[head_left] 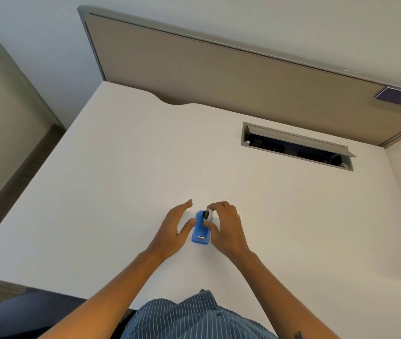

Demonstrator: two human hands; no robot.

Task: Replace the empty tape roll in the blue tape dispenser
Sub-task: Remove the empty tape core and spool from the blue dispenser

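A: We logged the dispenser (200, 230) on the white desk (126, 167), near its front edge, standing between the two hands. Left hand (173, 230) was open, palm turned toward the blue body, thumb touching or just beside its side; it gripped nothing.

B: And the right hand (224, 227)? We noted thumb and fingers pinched on the roll (208, 214), which sat at the dispenser's far end, at or in its cradle. Whether it was the spent roll or a fresh one, we could not tell.

A: Agreed. Handling, as we judged it: the dispenser looked small, hard plastic, light, so it would likely slide on the smooth desk unless the left hand braced its sides.

B: We thought the roll stiff and light; best held by its flat faces, as the right hand held it. The cutter at the near end looked worth avoiding, though its teeth were too small to make out.
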